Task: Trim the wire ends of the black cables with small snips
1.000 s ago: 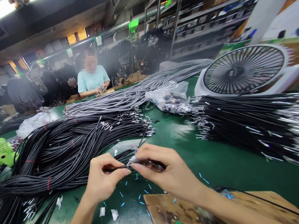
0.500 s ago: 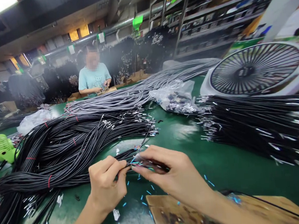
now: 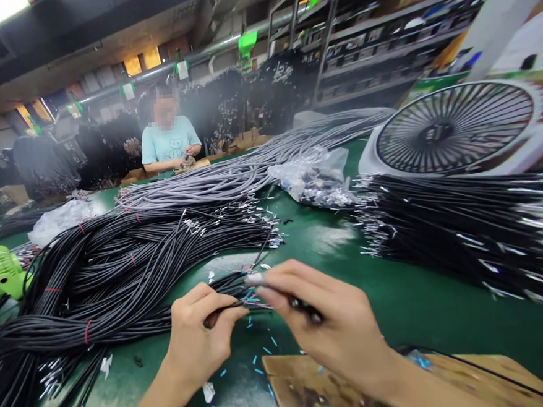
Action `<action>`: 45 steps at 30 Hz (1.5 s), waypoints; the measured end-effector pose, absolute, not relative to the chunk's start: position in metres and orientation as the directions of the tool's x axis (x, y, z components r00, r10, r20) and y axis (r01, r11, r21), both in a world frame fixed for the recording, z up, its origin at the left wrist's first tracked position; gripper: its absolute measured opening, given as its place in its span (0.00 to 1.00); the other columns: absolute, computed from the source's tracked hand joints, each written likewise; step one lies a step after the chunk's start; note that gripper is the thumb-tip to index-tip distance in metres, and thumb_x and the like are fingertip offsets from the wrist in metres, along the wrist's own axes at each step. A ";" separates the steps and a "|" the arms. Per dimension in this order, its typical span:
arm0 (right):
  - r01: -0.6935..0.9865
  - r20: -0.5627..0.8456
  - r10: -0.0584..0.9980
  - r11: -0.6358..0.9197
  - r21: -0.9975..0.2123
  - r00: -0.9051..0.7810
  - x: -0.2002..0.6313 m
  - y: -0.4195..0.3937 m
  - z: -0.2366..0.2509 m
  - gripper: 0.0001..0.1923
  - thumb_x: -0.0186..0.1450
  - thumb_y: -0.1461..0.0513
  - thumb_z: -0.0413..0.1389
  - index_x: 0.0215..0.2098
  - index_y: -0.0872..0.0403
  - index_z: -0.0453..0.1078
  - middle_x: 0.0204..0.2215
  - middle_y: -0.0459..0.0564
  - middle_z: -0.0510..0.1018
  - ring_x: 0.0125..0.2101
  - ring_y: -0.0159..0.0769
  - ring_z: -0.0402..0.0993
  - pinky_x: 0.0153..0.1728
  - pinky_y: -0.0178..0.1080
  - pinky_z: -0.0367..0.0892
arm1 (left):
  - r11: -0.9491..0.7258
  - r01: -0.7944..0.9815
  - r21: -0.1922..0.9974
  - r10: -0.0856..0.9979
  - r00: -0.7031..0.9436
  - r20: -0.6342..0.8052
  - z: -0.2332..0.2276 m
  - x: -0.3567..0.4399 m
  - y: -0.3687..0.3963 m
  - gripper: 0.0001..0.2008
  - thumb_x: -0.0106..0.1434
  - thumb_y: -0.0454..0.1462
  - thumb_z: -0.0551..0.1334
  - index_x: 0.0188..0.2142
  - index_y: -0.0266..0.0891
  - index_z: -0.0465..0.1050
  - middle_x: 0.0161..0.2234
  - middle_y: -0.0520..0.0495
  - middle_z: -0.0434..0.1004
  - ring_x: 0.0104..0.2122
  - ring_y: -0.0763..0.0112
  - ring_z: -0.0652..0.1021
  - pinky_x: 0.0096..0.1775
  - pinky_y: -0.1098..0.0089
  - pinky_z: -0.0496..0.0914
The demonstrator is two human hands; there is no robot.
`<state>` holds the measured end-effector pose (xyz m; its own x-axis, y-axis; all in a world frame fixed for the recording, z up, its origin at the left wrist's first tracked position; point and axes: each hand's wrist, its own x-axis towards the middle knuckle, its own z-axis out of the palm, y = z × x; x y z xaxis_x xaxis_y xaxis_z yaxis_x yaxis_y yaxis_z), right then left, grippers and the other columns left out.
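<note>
My left hand (image 3: 205,326) is closed, with thumb and forefinger pinching a black cable (image 3: 234,305) near its end. Thin coloured wires (image 3: 253,301) fan out from the cable end between my hands. My right hand (image 3: 330,317) is closed around a small dark tool (image 3: 307,309), mostly hidden in the palm, so its kind is unclear. Something whitish covers its index fingertip, which is just right of the wires. Behind the fingers, more cable ends lie on the green table (image 3: 332,273). Small blue offcuts (image 3: 258,370) are scattered below my hands.
Bundled black cables (image 3: 118,270) fill the left, with grey cables (image 3: 196,187) behind. A plastic bag (image 3: 313,176), a fan (image 3: 438,133) and stacked black cables (image 3: 440,222) are to the right. A wooden board (image 3: 302,381) is in front. A co-worker (image 3: 170,142) sits across.
My right hand has drawn slightly to the right, away from the left fingers, and the dark tool in it shows more. My left hand has shifted slightly right, still pinching the cable.
</note>
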<state>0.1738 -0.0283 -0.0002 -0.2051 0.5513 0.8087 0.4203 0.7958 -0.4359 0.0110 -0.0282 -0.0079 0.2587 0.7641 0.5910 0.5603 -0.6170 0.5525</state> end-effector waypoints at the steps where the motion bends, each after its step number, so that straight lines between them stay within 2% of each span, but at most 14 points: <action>1: 0.401 0.782 0.594 0.774 -0.490 -0.190 0.174 -0.026 0.001 0.08 0.62 0.70 0.49 0.31 0.55 0.69 0.24 0.48 0.72 0.22 0.30 0.67 0.20 0.32 0.63 | -0.601 0.542 0.587 0.781 0.242 0.576 -0.006 0.010 -0.028 0.10 0.59 0.32 0.57 0.27 0.36 0.77 0.22 0.48 0.73 0.21 0.74 0.71 0.24 0.75 0.65; 8: 0.281 0.691 0.665 0.747 -0.603 -0.283 0.175 -0.021 0.008 0.10 0.62 0.67 0.48 0.23 0.56 0.66 0.22 0.48 0.69 0.23 0.31 0.63 0.22 0.33 0.60 | -0.461 0.433 0.775 0.887 0.201 0.415 0.008 0.007 -0.030 0.04 0.54 0.33 0.63 0.29 0.39 0.78 0.24 0.50 0.75 0.22 0.74 0.71 0.24 0.75 0.65; 10: 0.250 0.572 0.764 0.640 -0.726 -0.298 0.175 -0.019 0.009 0.13 0.63 0.62 0.48 0.21 0.55 0.63 0.19 0.45 0.65 0.21 0.30 0.59 0.20 0.33 0.56 | -0.457 0.410 0.789 0.889 0.199 0.411 0.008 0.007 -0.031 0.03 0.54 0.33 0.64 0.28 0.39 0.78 0.23 0.50 0.74 0.20 0.75 0.70 0.23 0.75 0.65; 12: 0.181 0.384 0.852 0.466 -0.866 -0.356 0.175 -0.017 0.010 0.17 0.63 0.55 0.49 0.19 0.54 0.60 0.16 0.42 0.60 0.18 0.28 0.55 0.18 0.32 0.54 | -0.499 0.400 0.768 0.865 0.173 0.472 0.007 0.007 -0.032 0.02 0.53 0.33 0.65 0.25 0.39 0.77 0.21 0.52 0.73 0.18 0.77 0.69 0.20 0.77 0.64; 14: 0.127 0.231 0.870 0.314 -0.941 -0.434 0.174 -0.015 0.010 0.21 0.62 0.49 0.49 0.19 0.54 0.59 0.15 0.40 0.59 0.16 0.26 0.54 0.17 0.31 0.54 | -0.560 0.402 0.725 0.819 0.136 0.557 0.005 0.007 -0.033 0.02 0.52 0.33 0.66 0.25 0.41 0.77 0.20 0.52 0.72 0.18 0.77 0.69 0.20 0.77 0.65; 15: 0.126 0.203 0.871 0.285 -0.950 -0.447 0.174 -0.015 0.009 0.22 0.62 0.47 0.49 0.20 0.54 0.60 0.15 0.40 0.60 0.17 0.27 0.56 0.18 0.31 0.56 | -0.581 0.408 0.704 0.798 0.114 0.592 0.004 0.007 -0.035 0.02 0.52 0.34 0.65 0.25 0.41 0.77 0.20 0.52 0.72 0.18 0.76 0.70 0.20 0.76 0.65; 17: 0.155 0.242 0.878 0.329 -0.931 -0.412 0.173 -0.017 0.006 0.21 0.63 0.47 0.47 0.24 0.55 0.65 0.18 0.44 0.66 0.20 0.30 0.63 0.22 0.32 0.62 | -0.598 0.436 0.672 0.764 0.058 0.642 0.003 0.007 -0.038 0.03 0.54 0.34 0.64 0.26 0.41 0.78 0.21 0.50 0.73 0.19 0.74 0.72 0.20 0.75 0.67; 19: 0.195 0.350 0.873 0.429 -0.882 -0.340 0.172 -0.021 0.004 0.18 0.65 0.50 0.46 0.36 0.55 0.69 0.27 0.48 0.74 0.29 0.34 0.70 0.30 0.34 0.68 | -0.604 0.479 0.637 0.725 -0.001 0.688 0.002 0.007 -0.041 0.04 0.55 0.34 0.63 0.27 0.42 0.78 0.21 0.50 0.73 0.20 0.73 0.72 0.20 0.74 0.68; 20: 0.212 0.403 0.861 0.476 -0.853 -0.309 0.172 -0.022 0.003 0.17 0.66 0.52 0.46 0.41 0.53 0.69 0.32 0.50 0.76 0.33 0.36 0.72 0.34 0.36 0.69 | -0.612 0.501 0.612 0.697 -0.024 0.716 0.001 0.008 -0.042 0.04 0.55 0.34 0.63 0.27 0.42 0.78 0.21 0.50 0.73 0.19 0.73 0.72 0.20 0.74 0.68; 22: 0.234 0.506 0.816 0.569 -0.789 -0.279 0.172 -0.024 0.001 0.15 0.67 0.55 0.46 0.45 0.50 0.69 0.36 0.50 0.77 0.37 0.37 0.73 0.36 0.37 0.70 | -0.633 0.525 0.569 0.647 -0.045 0.761 0.001 0.009 -0.043 0.04 0.55 0.34 0.63 0.27 0.43 0.78 0.20 0.51 0.73 0.19 0.73 0.72 0.20 0.73 0.69; 25: 0.228 0.619 0.735 0.676 -0.701 -0.277 0.171 -0.024 0.002 0.13 0.67 0.58 0.47 0.41 0.49 0.72 0.31 0.47 0.78 0.32 0.36 0.74 0.30 0.35 0.72 | -0.658 0.525 0.539 0.609 -0.048 0.791 0.000 0.011 -0.044 0.06 0.56 0.33 0.61 0.28 0.43 0.78 0.20 0.51 0.73 0.18 0.72 0.72 0.20 0.72 0.70; 28: 0.204 0.660 0.694 0.717 -0.666 -0.287 0.169 -0.024 0.006 0.12 0.67 0.60 0.48 0.37 0.49 0.74 0.26 0.46 0.78 0.27 0.35 0.74 0.27 0.35 0.72 | -0.669 0.523 0.529 0.598 -0.045 0.800 0.000 0.011 -0.045 0.07 0.56 0.32 0.61 0.28 0.44 0.78 0.19 0.52 0.73 0.18 0.72 0.72 0.20 0.71 0.70; 38: 0.227 0.651 0.696 0.716 -0.660 -0.301 0.168 -0.025 0.009 0.15 0.67 0.59 0.47 0.32 0.51 0.75 0.20 0.45 0.74 0.22 0.33 0.71 0.24 0.34 0.70 | -0.679 0.521 0.517 0.591 -0.029 0.806 0.000 0.011 -0.045 0.08 0.56 0.31 0.61 0.29 0.44 0.78 0.20 0.52 0.74 0.19 0.72 0.74 0.22 0.71 0.72; 45: 0.240 0.646 0.698 0.714 -0.657 -0.308 0.169 -0.025 0.007 0.17 0.68 0.57 0.46 0.30 0.51 0.75 0.19 0.45 0.74 0.22 0.33 0.71 0.27 0.35 0.70 | -0.671 0.529 0.520 0.598 -0.028 0.801 -0.001 0.010 -0.045 0.08 0.56 0.32 0.61 0.29 0.45 0.78 0.20 0.52 0.74 0.18 0.71 0.74 0.21 0.71 0.72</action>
